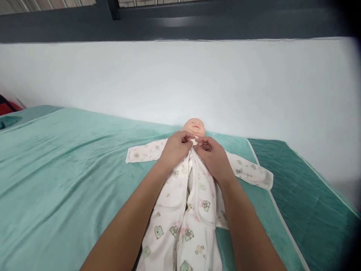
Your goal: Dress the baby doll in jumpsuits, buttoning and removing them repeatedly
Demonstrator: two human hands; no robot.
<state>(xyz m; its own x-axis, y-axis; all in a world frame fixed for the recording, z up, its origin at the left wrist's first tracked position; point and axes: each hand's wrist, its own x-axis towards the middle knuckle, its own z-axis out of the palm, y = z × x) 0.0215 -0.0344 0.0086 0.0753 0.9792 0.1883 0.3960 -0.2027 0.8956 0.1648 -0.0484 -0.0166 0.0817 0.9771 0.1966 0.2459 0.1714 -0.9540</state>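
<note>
A baby doll (195, 126) lies on its back with its head toward the wall. It is dressed in white baby clothes (172, 192) printed with small green and pink animals, both sleeves spread out to the sides. At the neckline, my left hand (180, 145) pinches one edge of the front opening. My right hand (208, 150) pinches the other edge close beside it. Between my fingertips there is a small bit of the collar; any fastener there is too small to make out. Below my hands the front edges hang slightly apart, and the legs of the clothes stretch toward me.
A light green blanket (70, 158) with some wrinkles covers the bed. Darker green quilted bedding (299, 180) shows at the right. A white wall (141, 82) rises behind the doll, with a dark grey metal rail (197, 24) above. Something red (8, 107) is at the far left.
</note>
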